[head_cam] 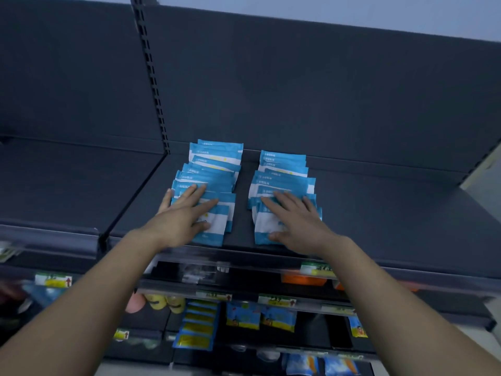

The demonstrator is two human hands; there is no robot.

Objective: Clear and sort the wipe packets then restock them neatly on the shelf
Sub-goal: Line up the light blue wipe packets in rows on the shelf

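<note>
Wipe packets (214, 169) — flat blue-and-white plastic sachets with small yellow marks — laid in two overlapping rows on the dark grey flat metal shelf (379, 213), each row shingled from the front edge back toward 12 o'clock. Reaching nearly to the dark grey back panel (325, 90), the left row (217, 158); stopping a little shorter, the right row (283, 165), parted from the other by a bare strip of shelf. Front packets showing a broad white panel with blue bands at the ends; those behind showing only a blue strip with pale lettering, too small to read. Edges not quite squared, a few packets jutting out toward 3 o'clock.

Left hand (181, 218) lying flat on the near end of the left row, fingers straight and spread, pointing toward 1 o'clock, thumb resting on the white panel of the front packet, little finger over the row's edge at 9 o'clock. Right hand (298, 221) flat on the near end of the right row, fingers straight and fanned toward 11 o'clock, thumb on the front packet's lower part. Nothing gripped or pinched by either — palms down, pressing only.

Slotted dark metal upright (151, 77) standing at 11 o'clock of the left row. At 6 o'clock, below the shelf lip, blurred white price tags (53, 279) with red arrows, and lower shelves with yellow-and-blue square sachets (196, 328) and an orange flat pack (303, 280).
</note>
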